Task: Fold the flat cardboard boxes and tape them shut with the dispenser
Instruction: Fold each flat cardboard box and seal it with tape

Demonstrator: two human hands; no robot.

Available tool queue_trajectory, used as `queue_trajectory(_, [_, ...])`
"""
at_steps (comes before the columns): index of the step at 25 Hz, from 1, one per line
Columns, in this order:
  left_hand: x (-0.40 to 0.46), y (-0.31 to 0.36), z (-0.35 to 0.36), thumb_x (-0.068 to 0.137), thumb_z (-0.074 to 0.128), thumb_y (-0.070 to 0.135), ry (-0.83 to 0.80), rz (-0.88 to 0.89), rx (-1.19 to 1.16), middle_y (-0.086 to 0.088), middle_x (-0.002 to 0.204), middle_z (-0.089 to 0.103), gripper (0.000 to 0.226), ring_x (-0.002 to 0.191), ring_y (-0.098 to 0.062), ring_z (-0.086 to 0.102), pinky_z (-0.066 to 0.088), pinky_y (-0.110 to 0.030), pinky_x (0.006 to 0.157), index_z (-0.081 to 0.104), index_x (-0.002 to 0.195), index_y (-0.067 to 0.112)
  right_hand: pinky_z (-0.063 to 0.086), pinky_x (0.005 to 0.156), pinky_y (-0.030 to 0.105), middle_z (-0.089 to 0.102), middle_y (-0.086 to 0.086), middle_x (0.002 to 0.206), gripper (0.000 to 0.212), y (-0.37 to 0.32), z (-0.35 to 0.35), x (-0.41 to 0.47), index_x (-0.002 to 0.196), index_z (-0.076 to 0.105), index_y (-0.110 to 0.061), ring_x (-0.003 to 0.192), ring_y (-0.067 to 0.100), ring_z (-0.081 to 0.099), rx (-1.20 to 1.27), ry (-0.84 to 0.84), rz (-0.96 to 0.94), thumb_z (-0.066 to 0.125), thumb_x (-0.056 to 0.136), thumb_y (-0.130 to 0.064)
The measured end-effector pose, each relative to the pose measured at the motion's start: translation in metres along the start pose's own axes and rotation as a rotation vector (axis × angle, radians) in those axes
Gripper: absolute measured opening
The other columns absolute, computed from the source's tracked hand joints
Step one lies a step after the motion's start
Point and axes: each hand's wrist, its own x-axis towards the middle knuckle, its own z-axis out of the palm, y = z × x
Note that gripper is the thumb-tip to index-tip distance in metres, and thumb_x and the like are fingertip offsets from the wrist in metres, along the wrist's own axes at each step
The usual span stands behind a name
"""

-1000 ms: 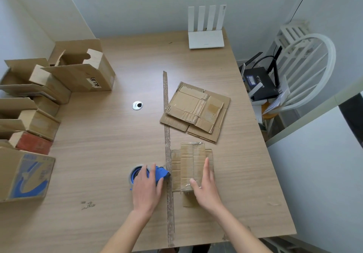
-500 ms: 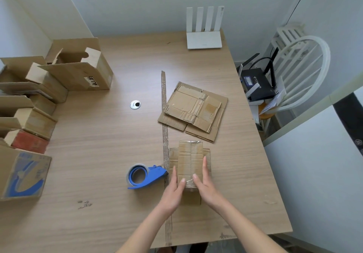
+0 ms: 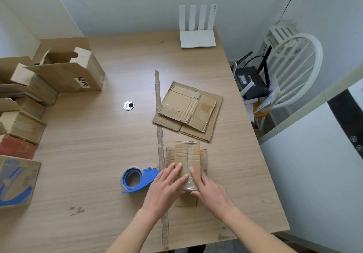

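My left hand [image 3: 165,186] and right hand [image 3: 211,191] press flat, fingers straight, on the taped box [image 3: 187,154]; dispenser [image 3: 137,179] lies just left.

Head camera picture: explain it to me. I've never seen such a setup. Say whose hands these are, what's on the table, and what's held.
No machine here: a person wears a camera on the head, looking down at their own hands. The left hand and right hand press flat on a taped box on the table; straight fingers, nothing gripped. The blue dispenser lies beside the left hand. Flat boxes wait farther back, folded boxes at the left, a white router at the far edge.
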Motion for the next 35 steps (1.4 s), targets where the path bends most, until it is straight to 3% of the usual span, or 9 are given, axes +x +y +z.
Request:
queue_trajectory(6, [0.008,0.007,-0.015,0.081,0.072,0.058,-0.025,-0.034,-0.013,0.002,0.149,0.049,0.062,0.136,-0.023,0.048,0.052,-0.039,0.101,0.055,0.134,0.03,0.055,0.092,0.044,0.017,0.008,0.169,0.076,-0.003,-0.01,-0.005,0.157,-0.02,-0.037,0.138,0.027,0.048,0.055,-0.036,0.014,0.035,0.106,-0.049])
queue_trajectory(9, [0.015,-0.009,-0.037,0.092,0.055,0.061,0.041,-0.01,0.011,0.004,0.154,0.042,0.058,0.135,-0.018,0.046,0.044,-0.036,0.108,0.05,0.143,0.033,0.054,0.089,0.042,0.028,-0.001,0.165,0.076,0.024,-0.028,-0.019,0.156,-0.014,-0.048,0.13,0.025,0.054,0.071,-0.027,-0.028,0.042,0.108,-0.032])
queue_trajectory(13, [0.047,-0.01,-0.052,0.078,0.072,0.057,-0.11,0.063,0.097,0.001,0.168,0.013,0.088,0.154,-0.019,0.015,0.018,-0.041,0.124,0.03,0.154,0.039,0.053,0.09,0.035,0.035,-0.008,0.16,0.087,0.064,-0.049,-0.033,0.154,0.007,-0.057,0.134,0.017,0.05,-0.035,-0.077,-0.08,0.049,0.098,-0.005])
queue_trajectory(17, [0.085,0.008,-0.045,0.082,0.07,0.056,-0.255,0.197,0.158,-0.001,0.169,-0.004,0.078,0.155,-0.019,-0.005,0.005,-0.042,0.127,0.035,0.149,0.034,0.051,0.096,0.034,0.04,-0.014,0.155,0.05,0.066,-0.076,-0.032,0.149,0.037,-0.049,0.137,0.012,0.045,0.054,0.035,0.033,0.048,0.103,-0.032])
queue_trajectory(20, [0.102,0.026,-0.044,0.084,0.065,0.062,-0.3,0.149,0.168,-0.011,0.167,0.009,0.073,0.155,-0.029,0.005,0.004,-0.041,0.126,0.037,0.143,0.028,0.046,0.105,0.039,0.034,-0.009,0.157,0.073,0.045,-0.076,-0.032,0.151,0.031,-0.041,0.141,0.017,0.04,0.076,0.015,0.185,0.051,0.088,-0.071])
queue_trajectory(27, [0.08,0.042,-0.049,0.067,0.068,0.076,-0.373,-0.016,0.098,0.0,0.129,0.037,0.097,0.108,-0.021,0.046,0.044,-0.034,0.092,0.027,0.143,0.032,0.029,0.12,0.042,0.012,0.001,0.17,0.073,0.074,-0.093,-0.018,0.156,0.029,-0.038,0.155,0.025,0.016,-0.077,0.025,0.068,0.063,0.096,-0.015])
queue_trajectory(30, [0.059,0.05,-0.043,0.061,0.055,0.091,-0.338,-0.186,0.091,0.004,0.118,0.04,0.097,0.096,-0.016,0.048,0.047,-0.029,0.074,0.031,0.131,0.028,0.046,0.104,0.031,0.042,-0.002,0.151,0.06,0.066,-0.087,-0.013,0.153,0.037,-0.035,0.134,0.018,0.048,0.107,0.252,0.277,0.062,0.098,-0.027])
queue_trajectory(32, [0.05,0.059,-0.036,0.06,0.055,0.093,-0.281,-0.31,0.027,0.006,0.114,0.039,0.094,0.095,-0.013,0.05,0.048,-0.026,0.067,0.032,0.126,0.03,0.05,0.093,0.027,0.048,-0.008,0.135,0.059,0.047,-0.073,-0.011,0.154,0.033,-0.04,0.113,0.011,0.057,0.394,0.206,0.346,0.056,0.099,-0.042])
queue_trajectory(35, [0.043,0.066,-0.029,0.071,0.066,0.075,-0.186,-0.389,-0.208,0.012,0.114,0.036,0.078,0.095,-0.01,0.055,0.044,-0.024,0.068,0.037,0.129,0.033,0.043,0.106,0.029,0.05,-0.004,0.14,0.063,0.033,-0.048,-0.008,0.156,0.026,-0.046,0.124,0.013,0.054,0.668,0.092,0.312,0.055,0.101,-0.037])
